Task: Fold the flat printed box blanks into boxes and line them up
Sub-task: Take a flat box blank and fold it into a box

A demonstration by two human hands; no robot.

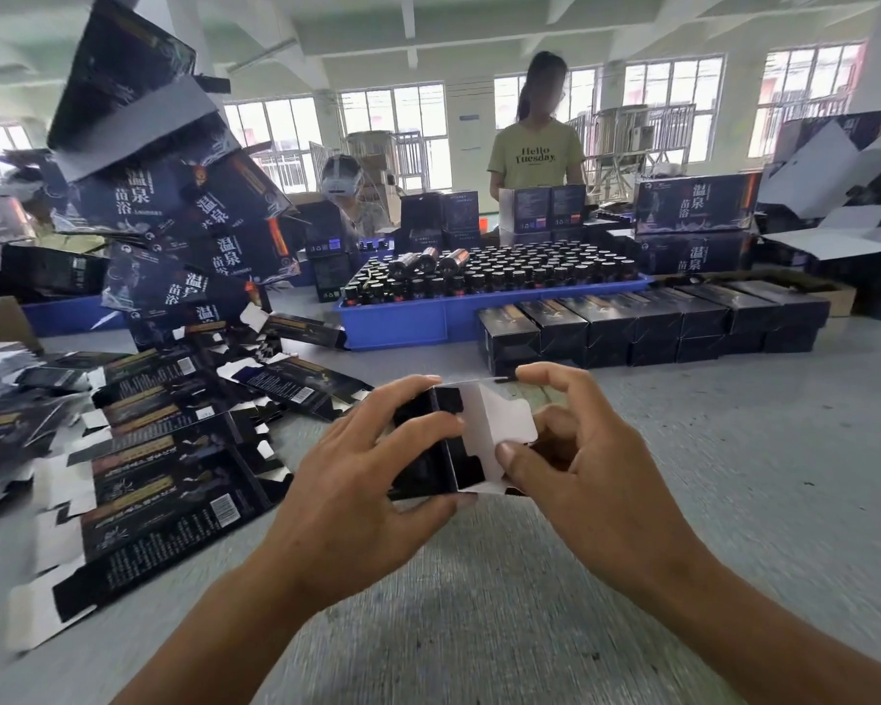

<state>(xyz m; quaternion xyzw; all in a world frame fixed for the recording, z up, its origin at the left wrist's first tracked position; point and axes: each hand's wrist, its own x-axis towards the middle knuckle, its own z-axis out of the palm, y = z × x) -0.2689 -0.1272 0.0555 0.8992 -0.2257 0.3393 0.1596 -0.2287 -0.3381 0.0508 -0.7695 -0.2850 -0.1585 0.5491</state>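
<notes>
Both our hands fold a dark box blank (pixel 446 445).
Left hand (pixel 362 480) fingers curl round it; right hand (pixel 581 450) thumb presses its white flap; beyond our fingertips, large cartons (pixel 695 208) read 温泉.

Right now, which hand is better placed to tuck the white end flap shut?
Right, probably. The right hand already has its thumb on the white flap, fingers over the top edge. The left hand grips the box body, steadying it.

A bright workshop hall with white beams across the ceiling (pixel 428 22) and a row of tall barred windows (pixel 392 129) along the far wall lets daylight fall on the grey table (pixel 733 475).
</notes>
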